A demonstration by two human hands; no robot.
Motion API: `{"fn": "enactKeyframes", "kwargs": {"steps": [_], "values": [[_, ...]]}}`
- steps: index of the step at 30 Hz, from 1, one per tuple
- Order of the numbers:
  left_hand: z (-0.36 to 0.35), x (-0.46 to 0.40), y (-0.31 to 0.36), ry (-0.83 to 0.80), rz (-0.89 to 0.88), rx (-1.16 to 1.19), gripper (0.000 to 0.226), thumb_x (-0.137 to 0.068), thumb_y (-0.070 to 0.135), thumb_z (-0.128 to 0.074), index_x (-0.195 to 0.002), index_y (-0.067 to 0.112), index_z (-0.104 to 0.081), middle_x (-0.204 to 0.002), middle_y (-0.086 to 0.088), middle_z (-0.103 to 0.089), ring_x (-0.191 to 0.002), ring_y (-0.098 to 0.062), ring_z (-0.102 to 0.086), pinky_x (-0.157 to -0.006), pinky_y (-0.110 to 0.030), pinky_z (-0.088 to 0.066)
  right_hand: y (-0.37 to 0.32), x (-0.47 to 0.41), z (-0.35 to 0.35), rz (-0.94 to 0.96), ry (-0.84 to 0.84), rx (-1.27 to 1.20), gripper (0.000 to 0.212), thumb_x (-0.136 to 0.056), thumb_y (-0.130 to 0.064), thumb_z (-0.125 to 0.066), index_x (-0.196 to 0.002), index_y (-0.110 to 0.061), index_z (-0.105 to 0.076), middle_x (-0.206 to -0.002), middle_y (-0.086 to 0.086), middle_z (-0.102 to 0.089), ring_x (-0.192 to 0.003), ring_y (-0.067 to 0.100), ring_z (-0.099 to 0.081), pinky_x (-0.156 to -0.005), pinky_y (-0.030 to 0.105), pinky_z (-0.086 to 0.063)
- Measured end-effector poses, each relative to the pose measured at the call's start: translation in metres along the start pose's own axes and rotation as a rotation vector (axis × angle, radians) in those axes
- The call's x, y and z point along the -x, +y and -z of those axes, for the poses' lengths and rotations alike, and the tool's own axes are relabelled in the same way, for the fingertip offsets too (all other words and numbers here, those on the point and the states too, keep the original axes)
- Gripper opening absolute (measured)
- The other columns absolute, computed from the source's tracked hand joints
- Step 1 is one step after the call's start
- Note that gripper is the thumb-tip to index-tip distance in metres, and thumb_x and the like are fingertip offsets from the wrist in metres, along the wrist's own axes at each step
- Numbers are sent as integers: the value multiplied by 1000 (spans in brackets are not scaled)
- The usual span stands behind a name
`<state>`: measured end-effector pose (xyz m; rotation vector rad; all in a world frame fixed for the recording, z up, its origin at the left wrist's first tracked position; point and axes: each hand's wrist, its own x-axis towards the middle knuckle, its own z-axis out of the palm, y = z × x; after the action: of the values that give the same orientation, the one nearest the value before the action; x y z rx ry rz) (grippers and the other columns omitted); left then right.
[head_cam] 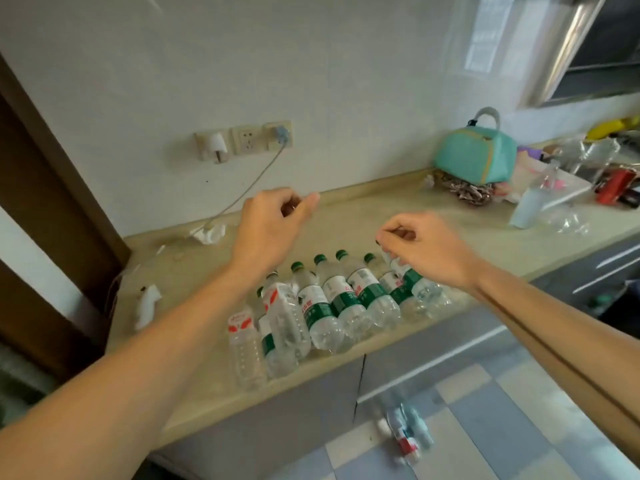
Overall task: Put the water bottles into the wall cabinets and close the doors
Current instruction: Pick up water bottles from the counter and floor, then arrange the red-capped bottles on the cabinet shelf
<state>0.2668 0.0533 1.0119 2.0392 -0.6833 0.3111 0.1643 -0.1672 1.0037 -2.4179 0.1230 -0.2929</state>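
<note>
Several clear water bottles (332, 299) lie side by side near the front edge of the beige counter (363, 216). Most have green caps and green labels; a red-labelled one (242, 337) lies at the left end. My right hand (426, 247) hovers over the rightmost bottle (420, 285), its curled fingertips pinching the bottle's dark cap. My left hand (273, 223) floats above the counter behind the row, fingers loosely curled and holding nothing. No wall cabinet is in view.
A teal bag (474, 157) and clutter fill the counter's far right, beside a clear cup (530, 202). Wall sockets (246, 140) with a dangling cable and a crumpled tissue (209, 233) are behind the bottles. More bottles (408, 431) lie on the tiled floor. A brown door frame (52, 202) stands at the left.
</note>
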Motion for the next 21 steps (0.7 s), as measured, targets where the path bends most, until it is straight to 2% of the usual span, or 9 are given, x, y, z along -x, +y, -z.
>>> {"fn": "enactKeyframes", "kwargs": {"steps": [2, 4, 6, 8, 11, 15, 18, 21], "values": [[-36, 27, -16, -75, 72, 50, 41, -99, 46, -58, -74, 15, -69, -58, 1, -60, -47, -3, -45, -49, -18, -39, 33, 17, -15, -71, -33, -7, 13, -98, -31, -64, -90, -25, -73, -81, -10, -73, -75, 6, -69, -72, 36, -58], [-70, 57, -31, -152, 138, 65, 42, -99, 47, -57, -71, 17, -67, -59, -3, -62, -47, -4, -47, -49, -23, -40, 67, 32, -33, -155, -104, -25, 17, -98, -31, -64, -89, -21, -73, -80, 0, -74, -75, 19, -72, -73, 45, -60], [-106, 86, -45, -234, 193, 90, 42, -99, 43, -58, -68, 16, -65, -58, -3, -63, -47, -7, -52, -52, -28, -43, 104, 47, -52, -230, -186, -74, 18, -99, -30, -62, -93, -17, -73, -82, 6, -74, -79, 27, -72, -74, 47, -61], [-143, 114, -59, -321, 255, 119, 40, -100, 41, -59, -69, 15, -65, -58, -3, -64, -49, -8, -57, -53, -27, -46, 144, 65, -72, -293, -241, -100, 15, -98, -31, -63, -92, -21, -73, -81, -1, -74, -79, 23, -72, -73, 41, -62], [-205, 154, -81, -407, 343, 123, 37, -99, 41, -59, -67, 24, -63, -57, 3, -64, -49, -6, -57, -53, -22, -44, 212, 93, -104, -390, -316, -114, 16, -97, -31, -63, -93, -19, -74, -81, -3, -73, -78, 18, -71, -77, 40, -61], [-303, 208, -118, -482, 544, 157, 33, -98, 36, -63, -69, 21, -64, -56, 7, -61, -52, -8, -55, -58, -31, -45, 314, 136, -137, -509, -424, -72, 18, -98, -28, -61, -93, -18, -74, -88, -1, -73, -84, 22, -68, -77, 32, -56], [-378, 248, -155, -540, 694, 151, 27, -98, 36, -64, -78, 17, -68, -60, 6, -64, -55, -8, -59, -59, -31, -50, 396, 168, -161, -605, -482, -34, 22, -98, -32, -60, -96, -15, -75, -93, 5, -73, -88, 23, -67, -85, 41, -56], [-450, 283, -194, -575, 802, 123, 24, -97, 39, -63, -81, 21, -67, -66, 6, -66, -59, -13, -61, -62, -34, -55, 476, 192, -189, -727, -518, -60, 25, -98, -36, -60, -104, -16, -74, -100, 4, -73, -89, 24, -68, -89, 46, -57]]}}
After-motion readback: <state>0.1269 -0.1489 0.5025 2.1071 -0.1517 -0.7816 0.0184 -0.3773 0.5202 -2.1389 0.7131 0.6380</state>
